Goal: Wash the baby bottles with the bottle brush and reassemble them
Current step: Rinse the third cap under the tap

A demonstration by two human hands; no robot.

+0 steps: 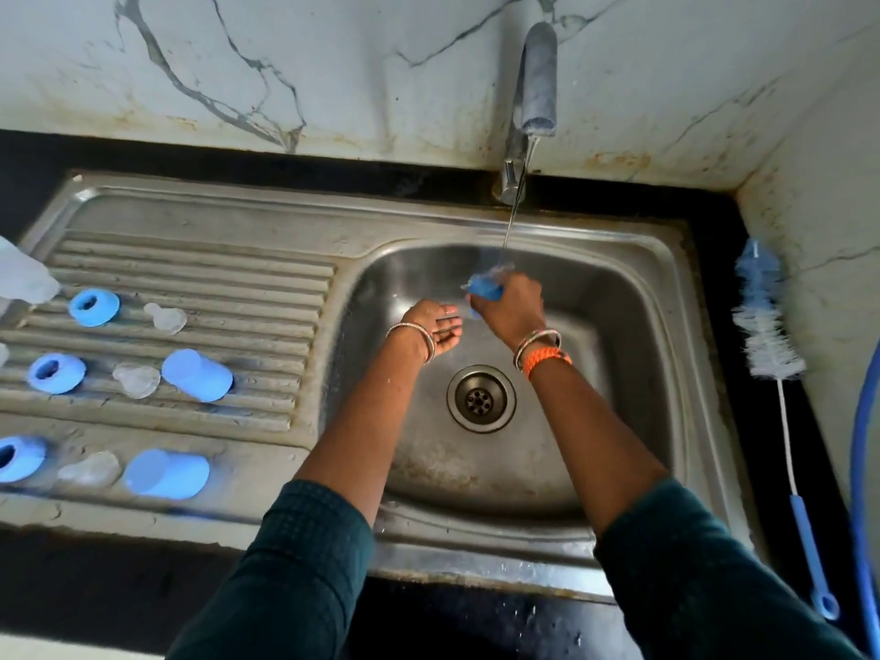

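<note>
Dark green sleeves cover both our forearms, pushed up short of the bangles at the wrists. Our right hand grips a blue bottle cap, fingers curled round it, under the thin stream of water that falls from the tap — the cap is partly hidden by the hand and blurred by the splash. Our left hand hangs just beside it, palm up and fingers relaxed, holding nothing. Both are over the steel sink basin, with the drain just below them.

Well to the left of our left hand, on the ribbed drainboard, the bottle parts lie in three rows. Farthest from us: a blue collar ring and a clear teat. In the middle row: a second blue ring, a second teat and a blue cap on its side. Nearest us: a third blue ring, a third teat and another blue cap. At the far left edge a pale clear bottle shows only in part.

To the right of our right hand, on the dark counter by the wall, lies the bottle brush — white and blue bristles away from us, thin stem and blue handle towards us. A blue hose curves along beside it.
</note>
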